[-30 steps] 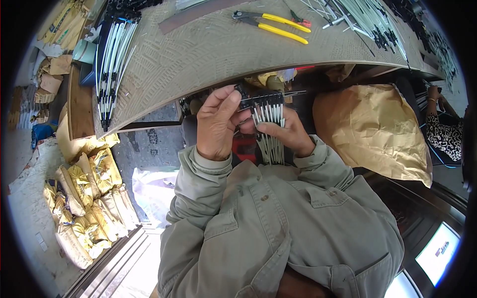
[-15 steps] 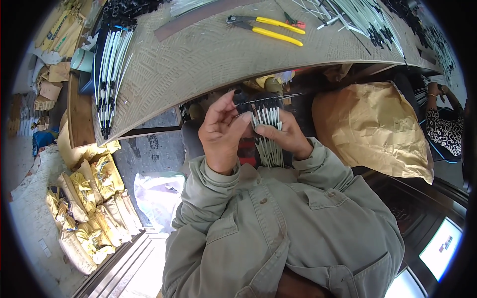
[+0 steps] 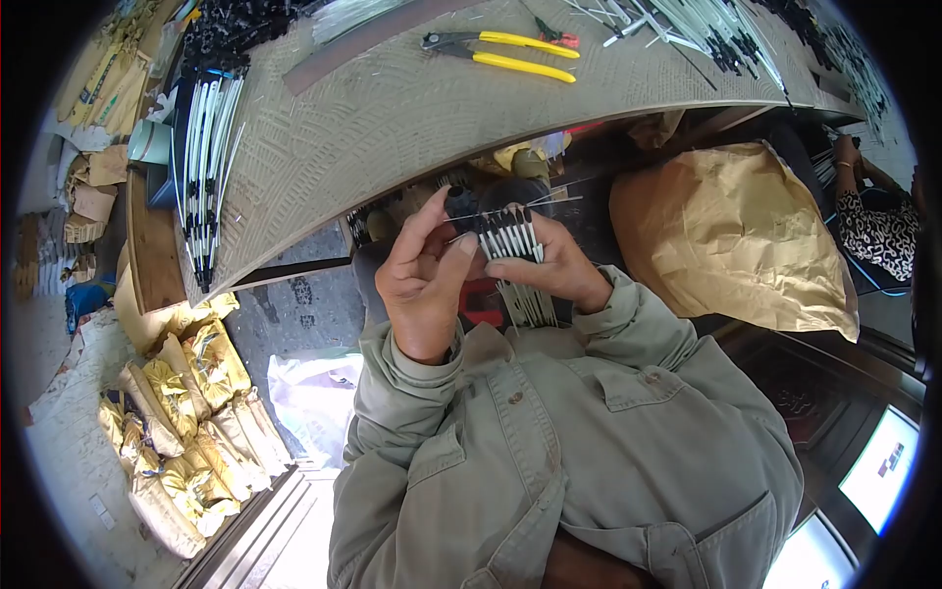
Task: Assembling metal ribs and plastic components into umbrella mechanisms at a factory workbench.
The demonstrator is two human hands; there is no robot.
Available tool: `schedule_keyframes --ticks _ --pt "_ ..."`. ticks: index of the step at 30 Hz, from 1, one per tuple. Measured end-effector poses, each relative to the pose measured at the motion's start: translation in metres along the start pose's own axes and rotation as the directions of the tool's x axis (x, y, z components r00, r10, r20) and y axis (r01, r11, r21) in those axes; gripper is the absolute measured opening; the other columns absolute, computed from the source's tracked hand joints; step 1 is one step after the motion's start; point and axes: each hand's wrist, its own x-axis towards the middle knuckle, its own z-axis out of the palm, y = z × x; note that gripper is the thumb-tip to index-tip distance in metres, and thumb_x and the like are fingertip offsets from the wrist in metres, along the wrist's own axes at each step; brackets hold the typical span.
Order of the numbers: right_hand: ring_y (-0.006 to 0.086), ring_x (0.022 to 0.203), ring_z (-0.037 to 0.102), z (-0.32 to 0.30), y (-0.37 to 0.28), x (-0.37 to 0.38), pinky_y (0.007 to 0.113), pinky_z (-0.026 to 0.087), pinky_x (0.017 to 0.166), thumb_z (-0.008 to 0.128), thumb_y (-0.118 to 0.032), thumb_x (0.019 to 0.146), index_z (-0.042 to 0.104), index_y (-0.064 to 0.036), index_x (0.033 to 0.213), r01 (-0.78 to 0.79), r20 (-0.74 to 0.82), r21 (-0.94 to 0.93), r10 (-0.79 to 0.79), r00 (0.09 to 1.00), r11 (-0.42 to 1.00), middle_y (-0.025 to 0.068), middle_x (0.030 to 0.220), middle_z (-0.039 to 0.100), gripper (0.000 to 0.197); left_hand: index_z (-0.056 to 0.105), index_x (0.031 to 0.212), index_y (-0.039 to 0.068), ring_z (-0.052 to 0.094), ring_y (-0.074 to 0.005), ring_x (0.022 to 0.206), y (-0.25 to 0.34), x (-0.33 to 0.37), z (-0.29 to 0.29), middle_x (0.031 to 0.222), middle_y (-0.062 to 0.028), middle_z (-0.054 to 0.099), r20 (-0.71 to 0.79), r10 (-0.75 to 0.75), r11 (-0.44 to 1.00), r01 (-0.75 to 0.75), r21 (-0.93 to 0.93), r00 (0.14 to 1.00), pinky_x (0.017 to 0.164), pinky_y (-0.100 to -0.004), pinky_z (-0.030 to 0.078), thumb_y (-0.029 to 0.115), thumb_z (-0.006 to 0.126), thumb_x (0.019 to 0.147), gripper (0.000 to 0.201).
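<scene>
In front of my chest, my right hand (image 3: 551,267) grips a row of thin white rods (image 3: 508,243) with black ends, its thumb laid across them. Their lower lengths run down toward my shirt. A thin metal wire (image 3: 552,197) crosses the black ends, and more than one wire end sticks out to the right. On the other side, my left hand (image 3: 424,275) has its fingers curled at the left end of the wire, with the thumb close to the rods. Its grip on the wire is partly hidden.
On the table (image 3: 343,147) ahead lie yellow-handled pliers (image 3: 520,49), a rod bundle (image 3: 208,167) and loose rods (image 3: 711,29). A large brown paper sack (image 3: 731,240) is at my right, with another person (image 3: 873,221) beyond. Wrapped packages (image 3: 191,422) stand at the lower left.
Both hands have shifted slightly left with the rods. The row of rods is now tilted differently, and the wire ends on the right have spread apart. The view has also moved a little.
</scene>
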Motion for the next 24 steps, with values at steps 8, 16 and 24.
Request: schedule_keyframes --ticks 8,16,24 --pt "0.0043 0.084 0.051 0.003 -0.002 -0.002 0.022 0.044 0.074 0.068 -0.005 0.077 0.055 -0.0033 0.106 -0.015 0.023 -0.016 0.015 1.000 1.000 -0.0016 0.092 0.059 0.032 0.048 0.123 -0.004 0.053 -0.0127 0.097 -0.001 -0.005 0.000 0.115 -0.0096 0.052 0.036 0.192 0.949 -0.195 0.248 0.981 0.082 -0.0231 0.044 -0.013 0.053 0.079 0.045" --pt "0.0070 0.087 0.054 0.003 0.002 -0.002 0.024 0.045 0.077 0.065 -0.008 0.080 0.053 -0.0018 0.111 0.067 0.039 -0.092 -0.064 0.997 0.994 0.0013 0.096 0.060 0.033 0.049 0.121 -0.003 0.049 -0.0147 0.105 -0.005 -0.010 0.004 0.126 -0.0123 0.043 0.018 0.182 0.979 -0.183 0.087 0.983 0.085 -0.0242 0.045 -0.014 0.058 0.076 0.047" --pt "0.0070 0.092 0.051 0.007 -0.003 -0.006 0.025 0.043 0.080 0.062 -0.009 0.083 0.049 -0.0010 0.118 0.047 0.105 0.001 -0.046 0.993 0.999 0.0016 0.100 0.058 0.037 0.052 0.115 -0.007 0.055 -0.0123 0.093 -0.007 -0.014 0.005 0.111 -0.0093 0.052 -0.140 0.080 0.994 -0.068 0.086 0.987 0.082 -0.0221 0.045 -0.009 0.060 0.078 0.037"
